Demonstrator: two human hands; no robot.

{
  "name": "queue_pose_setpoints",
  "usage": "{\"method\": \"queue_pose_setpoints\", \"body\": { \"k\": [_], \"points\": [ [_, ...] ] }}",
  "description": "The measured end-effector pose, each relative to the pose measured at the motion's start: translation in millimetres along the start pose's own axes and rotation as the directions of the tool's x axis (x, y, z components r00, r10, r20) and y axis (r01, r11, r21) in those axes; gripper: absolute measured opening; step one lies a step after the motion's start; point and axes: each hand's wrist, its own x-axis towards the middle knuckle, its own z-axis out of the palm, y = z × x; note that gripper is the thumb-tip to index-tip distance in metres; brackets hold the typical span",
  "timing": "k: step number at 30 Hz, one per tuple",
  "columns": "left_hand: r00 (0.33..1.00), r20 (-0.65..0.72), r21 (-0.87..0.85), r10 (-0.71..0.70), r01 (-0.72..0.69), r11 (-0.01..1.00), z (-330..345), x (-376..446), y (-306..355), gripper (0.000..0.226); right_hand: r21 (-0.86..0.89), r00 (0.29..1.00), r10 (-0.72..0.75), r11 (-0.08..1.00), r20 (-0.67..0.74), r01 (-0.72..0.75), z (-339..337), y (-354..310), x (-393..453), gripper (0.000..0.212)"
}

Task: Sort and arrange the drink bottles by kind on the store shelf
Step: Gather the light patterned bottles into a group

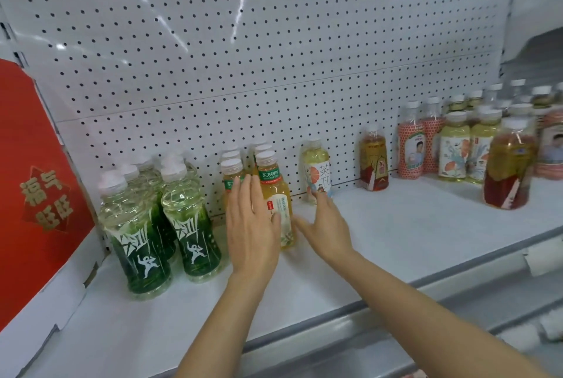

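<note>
Front jasmine tea bottle [278, 210]: clear plastic, white cap, green neck band, pale label, yellow liquid filling it nearly to the neck. It stands upright on the white shelf [396, 240], at the head of a double row of like bottles [231, 164] running back to the pegboard.

Left hand [253, 225]: fingers straight and together, palm laid flat against the front of these bottles, thumb at the front bottle's label. Right hand [326, 225]: fingers spread and relaxed, holding nothing, just right of the front bottle, fingertips near the base of a lone pale-yellow tea bottle [316, 170] with an orange-and-white printed label.

To the left, a cluster of waisted, ribbed bottles [189, 219] with green sleeves, a white leaping figure and clear liquid. Beyond them, a red carton [39, 194] with gold characters.

To the right, an amber tea bottle [374, 159] with a red-and-gold label stands alone. Further right, a mixed group: pink-labelled bottles [412, 146], pale-yellow bottles [454, 146] and a red-amber one [508, 164] forward.

Rear wall: white perforated metal pegboard [274, 42], glossy.
</note>
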Motion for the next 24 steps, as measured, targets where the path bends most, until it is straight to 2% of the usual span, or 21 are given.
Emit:
{"method": "queue_pose_setpoints", "body": {
  "k": [3,5,9,16,24],
  "points": [
    [0.984,0.144,-0.023,0.109,-0.107,0.994,8,0,30,0.066,-0.182,0.993,-0.089,0.981,-0.079,0.073,-43,27,-9,0.059],
    [0.962,0.236,-0.044,0.14,-0.133,0.99,15,-3,54,0.061,-0.268,0.985,-0.113,0.96,-0.127,0.076,-71,47,-14,0.056],
    [0.927,0.317,-0.095,0.198,-0.177,0.98,32,-9,106,0.054,-0.418,0.98,-0.103,0.908,-0.17,0.023,-127,91,-26,0.053],
    [0.888,0.367,-0.179,0.279,-0.227,0.957,62,-17,216,0.051,-0.5,0.977,-0.009,0.86,-0.213,-0.101,-220,168,-42,0.051],
    [0.874,0.391,-0.245,0.289,-0.204,0.948,98,-26,319,0.052,-0.53,0.963,0.032,0.83,-0.266,-0.174,-308,246,-55,0.047]
  ]
}}
